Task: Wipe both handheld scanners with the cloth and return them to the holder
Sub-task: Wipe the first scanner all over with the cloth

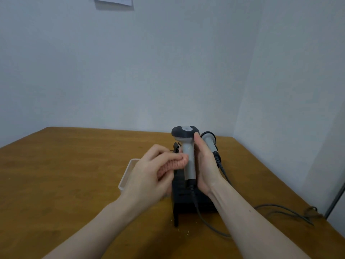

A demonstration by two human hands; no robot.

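Observation:
My right hand grips a grey handheld scanner upright by its handle, dark head on top, above the black holder. My left hand holds a bunched pink cloth pressed against the left side of the scanner's handle. A second grey scanner stands in the holder just behind my right hand, partly hidden by it. The held scanner's cable hangs from its base and runs down over the table.
A white shallow tray lies left of the holder, partly behind my left hand. Grey cables trail to the table's right edge. The brown wooden table meets pale walls behind and on the right.

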